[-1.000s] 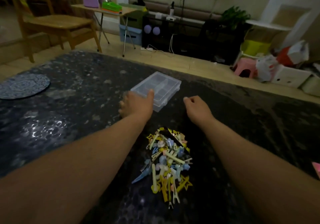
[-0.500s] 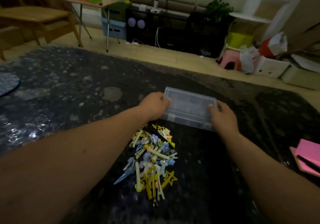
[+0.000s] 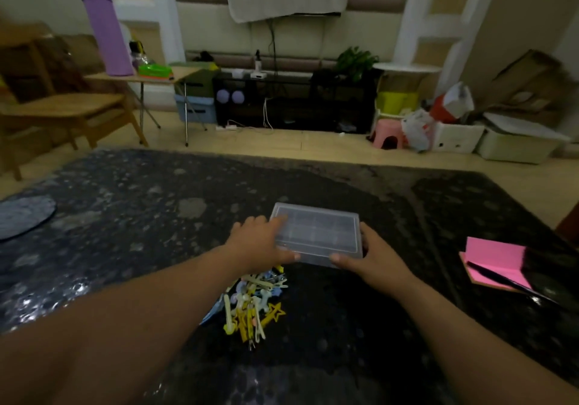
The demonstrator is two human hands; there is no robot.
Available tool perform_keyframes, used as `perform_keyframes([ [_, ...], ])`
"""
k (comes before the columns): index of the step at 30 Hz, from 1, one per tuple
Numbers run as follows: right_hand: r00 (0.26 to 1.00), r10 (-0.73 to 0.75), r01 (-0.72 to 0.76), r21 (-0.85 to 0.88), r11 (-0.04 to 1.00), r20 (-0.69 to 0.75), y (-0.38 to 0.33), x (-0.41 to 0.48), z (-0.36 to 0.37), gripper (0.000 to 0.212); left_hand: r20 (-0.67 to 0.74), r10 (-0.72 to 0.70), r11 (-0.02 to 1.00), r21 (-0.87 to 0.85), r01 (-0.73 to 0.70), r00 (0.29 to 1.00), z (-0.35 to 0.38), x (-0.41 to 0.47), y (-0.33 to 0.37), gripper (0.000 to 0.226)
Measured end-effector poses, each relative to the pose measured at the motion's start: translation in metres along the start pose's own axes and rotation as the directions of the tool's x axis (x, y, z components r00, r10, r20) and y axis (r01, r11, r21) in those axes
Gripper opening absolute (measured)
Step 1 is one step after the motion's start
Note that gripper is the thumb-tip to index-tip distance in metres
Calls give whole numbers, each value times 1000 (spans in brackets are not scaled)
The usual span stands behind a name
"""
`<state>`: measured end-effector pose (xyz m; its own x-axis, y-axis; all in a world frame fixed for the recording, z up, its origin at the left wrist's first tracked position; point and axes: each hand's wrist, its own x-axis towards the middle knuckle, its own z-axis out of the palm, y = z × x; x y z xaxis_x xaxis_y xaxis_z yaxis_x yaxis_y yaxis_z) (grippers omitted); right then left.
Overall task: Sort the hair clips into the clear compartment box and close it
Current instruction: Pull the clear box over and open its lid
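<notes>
The clear compartment box [image 3: 316,232] lies shut on the dark speckled table [image 3: 125,216], just beyond a heap of small pastel and yellow hair clips [image 3: 253,301]. My left hand [image 3: 260,241] holds the box's left end, fingers over the lid and thumb along the front edge. My right hand [image 3: 366,254] grips the right end, thumb on the front edge and fingers round the side. My left forearm hides part of the clip heap.
A pink notepad with a black pen [image 3: 498,266] lies at the right of the table. A round grey mat [image 3: 22,219] sits at the far left edge. Beyond the table are a wooden chair [image 3: 56,106], a folding table and a pink stool [image 3: 388,133].
Both hands have taken the box at its ends and brought it nearer, squared in front of the clip heap. The view has tilted upward to show more of the room.
</notes>
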<state>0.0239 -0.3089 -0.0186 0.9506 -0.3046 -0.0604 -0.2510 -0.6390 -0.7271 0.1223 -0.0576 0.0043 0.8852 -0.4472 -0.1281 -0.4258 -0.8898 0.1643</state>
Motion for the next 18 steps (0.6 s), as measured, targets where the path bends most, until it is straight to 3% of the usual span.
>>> perform_keyframes([
  [4,997,-80,76,-132,988,-25,-4,6,-2,115,-90,-20,998,56,25,996,4,3,11,97],
  [6,995,-81,67,-202,977,-58,-6,8,-4,113,-113,-7,994,111,19,994,4,4,15,95],
  [11,992,-70,45,-215,976,-109,5,17,0,115,-158,-25,995,95,41,987,-11,10,18,76],
  [15,984,-101,64,-238,969,-148,11,18,5,120,-37,-6,989,149,11,999,-15,9,14,104],
  [18,976,-146,100,-260,961,-164,10,15,9,122,-41,32,974,227,-22,999,-6,6,14,101],
])
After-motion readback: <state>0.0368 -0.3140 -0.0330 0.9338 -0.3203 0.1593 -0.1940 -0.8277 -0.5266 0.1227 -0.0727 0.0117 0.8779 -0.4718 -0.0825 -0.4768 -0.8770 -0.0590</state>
